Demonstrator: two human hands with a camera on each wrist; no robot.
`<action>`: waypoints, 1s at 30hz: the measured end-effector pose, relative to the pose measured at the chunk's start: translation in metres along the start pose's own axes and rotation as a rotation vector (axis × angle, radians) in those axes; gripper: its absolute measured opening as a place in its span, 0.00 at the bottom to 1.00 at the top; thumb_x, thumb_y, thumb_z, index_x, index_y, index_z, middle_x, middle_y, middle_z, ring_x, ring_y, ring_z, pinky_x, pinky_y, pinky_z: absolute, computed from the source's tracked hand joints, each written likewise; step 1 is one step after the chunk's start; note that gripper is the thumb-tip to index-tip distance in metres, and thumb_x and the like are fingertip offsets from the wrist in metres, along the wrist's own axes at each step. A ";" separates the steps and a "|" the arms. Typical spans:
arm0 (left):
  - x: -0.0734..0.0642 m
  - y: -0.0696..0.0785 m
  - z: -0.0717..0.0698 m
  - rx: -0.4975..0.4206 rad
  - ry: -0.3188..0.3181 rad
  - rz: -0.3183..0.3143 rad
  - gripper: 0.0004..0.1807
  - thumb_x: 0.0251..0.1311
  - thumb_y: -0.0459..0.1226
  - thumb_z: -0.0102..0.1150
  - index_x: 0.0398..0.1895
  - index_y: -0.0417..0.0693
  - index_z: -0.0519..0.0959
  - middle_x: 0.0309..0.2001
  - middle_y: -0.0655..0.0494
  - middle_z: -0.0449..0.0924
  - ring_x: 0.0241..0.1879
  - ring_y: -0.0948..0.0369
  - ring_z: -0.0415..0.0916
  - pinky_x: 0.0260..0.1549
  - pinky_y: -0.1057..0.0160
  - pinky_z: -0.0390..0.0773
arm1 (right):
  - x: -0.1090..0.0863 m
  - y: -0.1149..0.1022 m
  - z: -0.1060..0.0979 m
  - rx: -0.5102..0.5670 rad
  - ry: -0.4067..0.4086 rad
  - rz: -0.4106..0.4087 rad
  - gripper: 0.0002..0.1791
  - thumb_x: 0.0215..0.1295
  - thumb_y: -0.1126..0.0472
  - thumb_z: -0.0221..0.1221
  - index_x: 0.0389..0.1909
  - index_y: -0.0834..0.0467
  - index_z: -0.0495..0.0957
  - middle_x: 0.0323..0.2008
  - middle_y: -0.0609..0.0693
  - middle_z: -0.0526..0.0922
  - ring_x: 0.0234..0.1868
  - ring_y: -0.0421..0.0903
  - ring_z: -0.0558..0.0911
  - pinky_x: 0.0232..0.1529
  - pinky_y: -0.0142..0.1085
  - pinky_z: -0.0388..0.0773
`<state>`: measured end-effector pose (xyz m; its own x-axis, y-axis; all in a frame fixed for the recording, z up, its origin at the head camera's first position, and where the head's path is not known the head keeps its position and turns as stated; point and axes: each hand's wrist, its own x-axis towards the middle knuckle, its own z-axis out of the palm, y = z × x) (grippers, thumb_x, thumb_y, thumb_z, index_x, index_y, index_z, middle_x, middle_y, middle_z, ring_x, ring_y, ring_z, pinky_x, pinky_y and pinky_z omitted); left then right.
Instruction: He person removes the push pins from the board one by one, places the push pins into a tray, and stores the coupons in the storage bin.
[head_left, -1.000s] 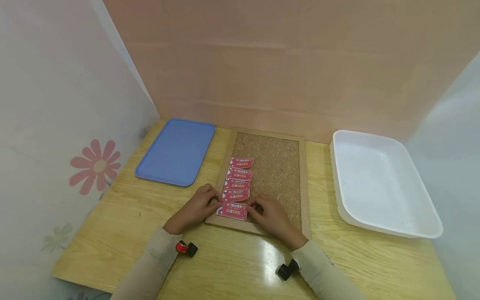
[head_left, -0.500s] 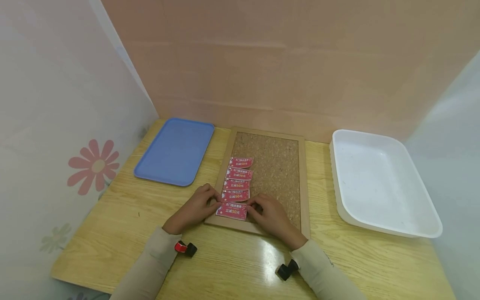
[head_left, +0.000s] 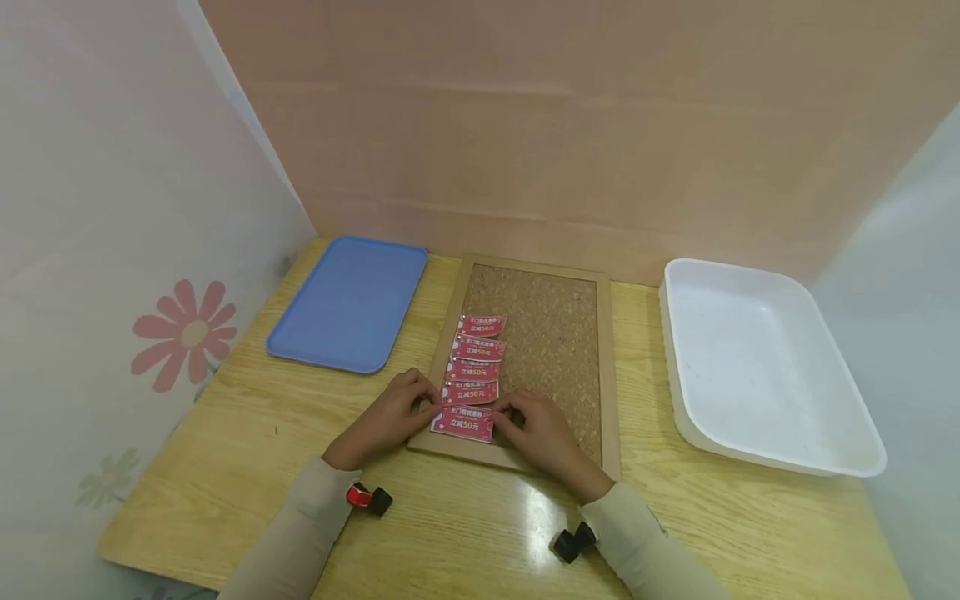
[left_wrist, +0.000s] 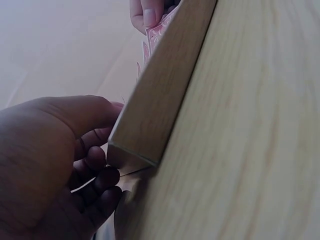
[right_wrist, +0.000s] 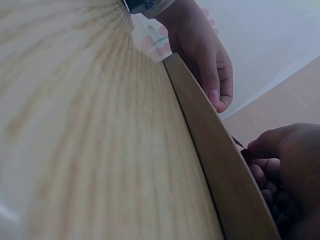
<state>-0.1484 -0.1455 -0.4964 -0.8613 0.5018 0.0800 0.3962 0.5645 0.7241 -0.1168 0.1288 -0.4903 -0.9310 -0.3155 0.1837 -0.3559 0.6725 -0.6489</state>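
The lowest red coupon (head_left: 462, 423) lies at the near-left corner of a framed cork board (head_left: 555, 350). My left hand (head_left: 392, 418) pinches its upper left corner, fingers curled at the board's wooden frame (left_wrist: 150, 100). On the coupon's right end, the thumb and index finger of my right hand (head_left: 542, 433) hold the edge. The right wrist view shows my right hand (right_wrist: 295, 175) just past the frame, with a bit of the coupon at its fingertips. Above it, several matching coupons (head_left: 474, 369) run in a column up the board's left side, with small pins at their left ends.
A flat blue tray (head_left: 348, 304) lies to the left of the board. On the right stands a deep white tub (head_left: 772, 375). The wooden table (head_left: 450, 533) meets a wall behind the board.
Both hands keep their places at the two ends of the lowest coupon. The head view shifts very slightly; nothing else visibly moves.
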 end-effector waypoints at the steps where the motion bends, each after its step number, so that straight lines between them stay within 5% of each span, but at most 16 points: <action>1: 0.000 0.000 0.000 -0.003 0.003 0.001 0.04 0.69 0.45 0.56 0.35 0.62 0.78 0.39 0.66 0.67 0.38 0.63 0.64 0.36 0.62 0.70 | 0.000 0.000 0.000 0.001 -0.002 -0.001 0.06 0.67 0.48 0.61 0.34 0.45 0.83 0.30 0.31 0.76 0.31 0.34 0.73 0.33 0.33 0.71; 17: 0.001 -0.002 -0.002 -0.065 0.003 -0.044 0.04 0.69 0.45 0.56 0.37 0.60 0.78 0.40 0.66 0.68 0.43 0.63 0.65 0.42 0.60 0.71 | 0.002 -0.004 -0.003 0.056 0.001 0.014 0.02 0.66 0.52 0.63 0.34 0.44 0.83 0.30 0.32 0.77 0.31 0.35 0.74 0.33 0.34 0.72; 30: 0.000 0.000 -0.003 -0.125 0.020 -0.021 0.05 0.70 0.45 0.55 0.39 0.56 0.78 0.41 0.63 0.69 0.42 0.63 0.67 0.42 0.61 0.72 | -0.002 -0.001 -0.005 0.194 0.067 0.034 0.03 0.66 0.59 0.62 0.32 0.49 0.81 0.26 0.39 0.75 0.26 0.39 0.72 0.26 0.33 0.71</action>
<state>-0.1493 -0.1476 -0.4943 -0.8756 0.4770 0.0764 0.3363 0.4882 0.8053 -0.1154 0.1321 -0.4859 -0.9480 -0.2448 0.2035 -0.3075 0.5389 -0.7842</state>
